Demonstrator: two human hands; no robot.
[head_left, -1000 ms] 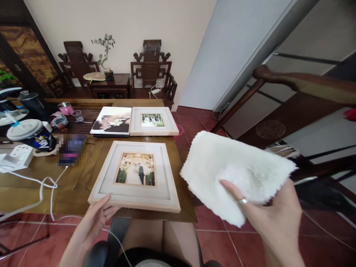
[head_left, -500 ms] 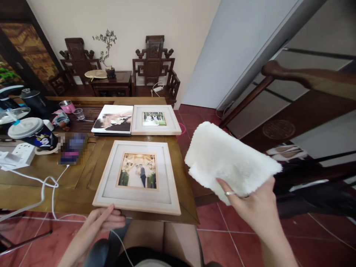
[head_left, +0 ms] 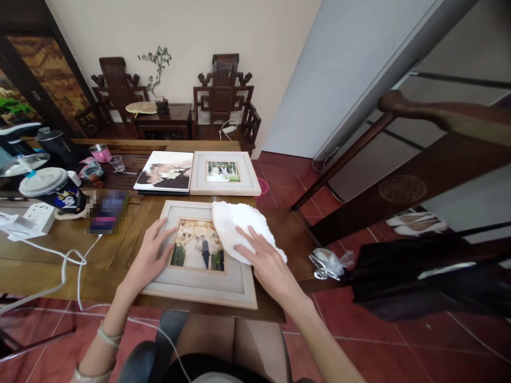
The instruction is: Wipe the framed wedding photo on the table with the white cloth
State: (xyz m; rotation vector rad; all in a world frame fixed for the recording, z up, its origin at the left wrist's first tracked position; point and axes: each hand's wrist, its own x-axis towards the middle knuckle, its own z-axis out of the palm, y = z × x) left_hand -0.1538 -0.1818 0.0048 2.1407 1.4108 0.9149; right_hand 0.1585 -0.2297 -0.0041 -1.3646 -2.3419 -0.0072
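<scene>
The wooden table (head_left: 48, 266) fills the left of this room with red floor tiles, and carved chairs (head_left: 223, 101) stand at the far wall. On the table's near edge lies the framed wedding photo (head_left: 199, 252); it looks stiff, the front probably breakable, best held by its side rails. The left hand (head_left: 154, 250) lies flat and open on its left border. The right hand (head_left: 265, 260), fingers spread, presses a soft white cloth (head_left: 235, 226) on its upper right corner.

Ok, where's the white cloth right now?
In the head view, the cloth lies on the right side of the near picture frame, pressed flat under the right hand; the left hand rests on the frame's left side.
</scene>
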